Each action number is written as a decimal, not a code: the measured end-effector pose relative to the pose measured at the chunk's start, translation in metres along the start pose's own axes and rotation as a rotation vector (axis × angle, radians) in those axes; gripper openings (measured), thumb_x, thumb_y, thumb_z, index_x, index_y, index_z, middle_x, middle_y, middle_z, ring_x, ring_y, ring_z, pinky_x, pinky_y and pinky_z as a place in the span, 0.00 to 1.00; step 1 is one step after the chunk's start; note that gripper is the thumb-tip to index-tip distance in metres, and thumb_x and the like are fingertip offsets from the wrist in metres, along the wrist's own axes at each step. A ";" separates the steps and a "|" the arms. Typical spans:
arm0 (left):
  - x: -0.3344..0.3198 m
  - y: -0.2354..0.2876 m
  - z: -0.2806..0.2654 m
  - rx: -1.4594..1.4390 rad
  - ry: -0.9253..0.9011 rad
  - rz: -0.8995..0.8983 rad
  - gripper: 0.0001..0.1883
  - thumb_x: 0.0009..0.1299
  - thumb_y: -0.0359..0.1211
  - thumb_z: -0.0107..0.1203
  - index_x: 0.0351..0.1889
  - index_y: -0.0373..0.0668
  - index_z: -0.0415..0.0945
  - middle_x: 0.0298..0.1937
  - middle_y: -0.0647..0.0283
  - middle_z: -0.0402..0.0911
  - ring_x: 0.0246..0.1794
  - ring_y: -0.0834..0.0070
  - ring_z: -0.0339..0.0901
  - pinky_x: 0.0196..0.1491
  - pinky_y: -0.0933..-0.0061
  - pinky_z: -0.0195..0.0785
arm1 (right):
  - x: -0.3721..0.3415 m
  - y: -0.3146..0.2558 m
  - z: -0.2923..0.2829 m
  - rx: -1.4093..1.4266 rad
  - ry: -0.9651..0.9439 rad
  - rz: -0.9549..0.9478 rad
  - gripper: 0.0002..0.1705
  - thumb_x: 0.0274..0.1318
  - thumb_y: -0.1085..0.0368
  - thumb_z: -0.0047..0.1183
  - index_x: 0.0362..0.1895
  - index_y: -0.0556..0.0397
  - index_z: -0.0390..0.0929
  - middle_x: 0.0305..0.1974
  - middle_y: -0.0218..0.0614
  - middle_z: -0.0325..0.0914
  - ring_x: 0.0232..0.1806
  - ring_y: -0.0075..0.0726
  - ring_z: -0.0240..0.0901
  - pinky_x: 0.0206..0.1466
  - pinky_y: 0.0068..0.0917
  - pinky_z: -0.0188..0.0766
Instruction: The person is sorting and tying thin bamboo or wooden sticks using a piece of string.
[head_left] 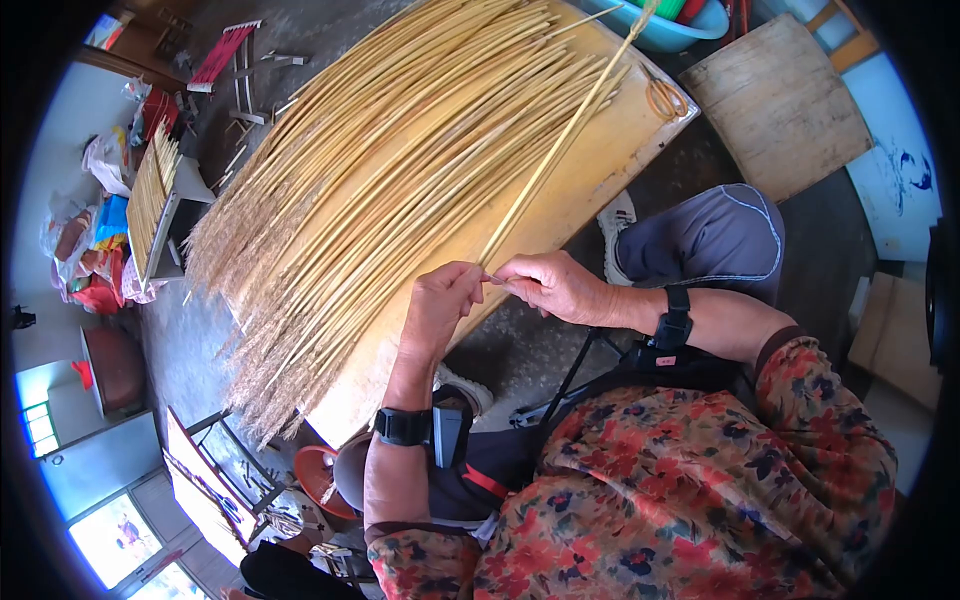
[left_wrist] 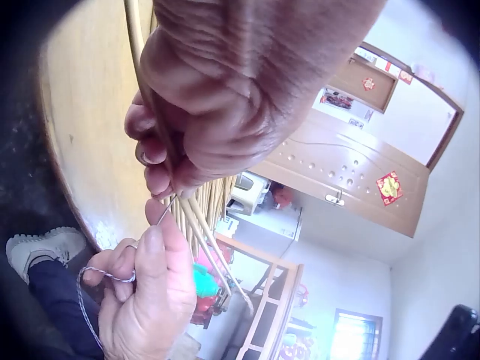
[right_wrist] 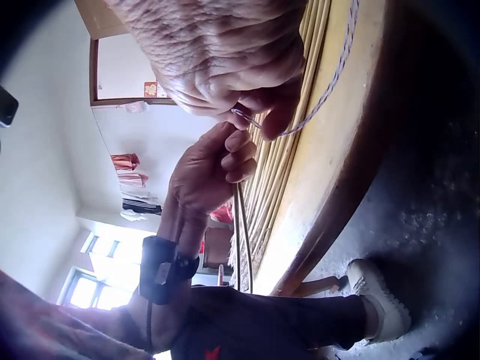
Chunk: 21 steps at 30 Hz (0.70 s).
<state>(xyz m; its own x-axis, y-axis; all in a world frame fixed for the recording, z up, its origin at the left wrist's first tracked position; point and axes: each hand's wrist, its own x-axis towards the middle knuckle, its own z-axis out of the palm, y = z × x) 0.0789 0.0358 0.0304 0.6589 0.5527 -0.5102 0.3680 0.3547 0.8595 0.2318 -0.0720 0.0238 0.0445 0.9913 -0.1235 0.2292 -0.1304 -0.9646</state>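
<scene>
The left hand (head_left: 440,305) grips the held stalks (head_left: 545,170) in its fingers; the right hand (head_left: 560,285) pinches twisted thread (right_wrist: 330,86). The held stalks slant over the counter's (head_left: 590,180) bare strip, between spread stalks (head_left: 400,160) and edge.

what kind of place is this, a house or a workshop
Probably a room in a home doubling as a workroom: long dry stalks cover much of a wooden table, plastic bags are heaped to one side, and a door bears a red-and-gold decoration.
</scene>
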 end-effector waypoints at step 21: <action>-0.001 0.002 -0.011 0.103 -0.124 0.025 0.12 0.69 0.35 0.43 0.36 0.37 0.75 0.22 0.72 0.70 0.18 0.89 0.61 0.22 0.89 0.56 | -0.003 0.007 -0.002 0.038 0.005 0.102 0.09 0.56 0.63 0.47 0.37 0.53 0.74 0.17 0.27 0.66 0.13 0.18 0.59 0.15 0.18 0.58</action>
<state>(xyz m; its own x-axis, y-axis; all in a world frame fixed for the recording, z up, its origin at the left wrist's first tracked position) 0.0714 0.0443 0.0320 0.7422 0.4607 -0.4867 0.4117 0.2597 0.8735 0.2350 -0.0759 0.0175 0.0704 0.9728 -0.2209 0.1863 -0.2304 -0.9551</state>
